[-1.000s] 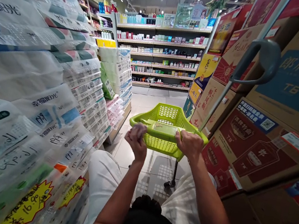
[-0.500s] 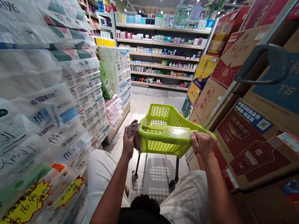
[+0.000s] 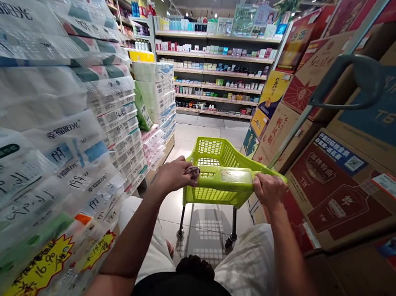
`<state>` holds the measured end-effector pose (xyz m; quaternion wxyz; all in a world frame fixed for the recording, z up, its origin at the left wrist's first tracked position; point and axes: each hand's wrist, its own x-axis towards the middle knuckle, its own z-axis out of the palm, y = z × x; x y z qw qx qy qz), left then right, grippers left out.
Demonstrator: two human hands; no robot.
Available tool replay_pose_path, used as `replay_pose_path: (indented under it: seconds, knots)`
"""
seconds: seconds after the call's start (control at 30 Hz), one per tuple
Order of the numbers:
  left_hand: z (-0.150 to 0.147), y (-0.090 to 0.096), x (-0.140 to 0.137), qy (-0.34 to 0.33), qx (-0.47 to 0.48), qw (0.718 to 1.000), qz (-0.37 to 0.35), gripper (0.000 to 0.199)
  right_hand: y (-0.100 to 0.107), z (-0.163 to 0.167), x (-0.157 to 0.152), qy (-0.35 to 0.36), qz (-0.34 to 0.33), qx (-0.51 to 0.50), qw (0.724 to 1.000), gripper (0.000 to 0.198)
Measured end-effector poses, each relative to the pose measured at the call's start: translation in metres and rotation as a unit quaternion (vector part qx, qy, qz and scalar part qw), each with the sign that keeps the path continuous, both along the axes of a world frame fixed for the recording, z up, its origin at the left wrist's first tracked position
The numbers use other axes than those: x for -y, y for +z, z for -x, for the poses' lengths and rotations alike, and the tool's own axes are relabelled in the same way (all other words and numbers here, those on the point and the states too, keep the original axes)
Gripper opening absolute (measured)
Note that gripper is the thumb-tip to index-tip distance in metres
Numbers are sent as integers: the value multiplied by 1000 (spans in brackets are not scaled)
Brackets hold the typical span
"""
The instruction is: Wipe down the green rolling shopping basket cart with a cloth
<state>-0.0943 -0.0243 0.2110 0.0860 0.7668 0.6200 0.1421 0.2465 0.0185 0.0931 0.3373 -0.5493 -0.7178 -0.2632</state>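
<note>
A lime-green plastic shopping cart (image 3: 205, 193) on dark legs with small wheels stands just in front of me. My right hand (image 3: 268, 187) is wrapped round the right end of its handle bar. At the left end, my left hand (image 3: 177, 174) presses a crumpled greyish-brown cloth (image 3: 192, 173) onto the handle, its fingers closed over it. A pale label panel (image 3: 235, 175) sits in the middle of the handle. The basket's mesh floor shows through the top.
Tall stacks of wrapped tissue packs (image 3: 104, 116) line my left. On the right, cardboard cartons (image 3: 340, 188) are piled up beside a metal rail with a grey handle (image 3: 351, 83). Shelves of small boxes and bottles (image 3: 215, 69) stand ahead across the tiled floor (image 3: 201, 130).
My left hand has turned from the handle's left end to over its top, bringing the cloth slightly right along the bar. The right hand keeps its grip.
</note>
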Motion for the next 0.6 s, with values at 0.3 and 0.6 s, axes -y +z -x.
replay_pose_path:
  seconds: [0.3, 0.6]
  knots:
    - [-42, 0, -38, -69, -186, 979, 46, 35, -5, -4, -3, 8, -30, -9, 999, 36]
    - [-24, -36, -16, -201, 19, 961, -191, 29, -9, -12, -10, 35, -44, -28, 998, 34]
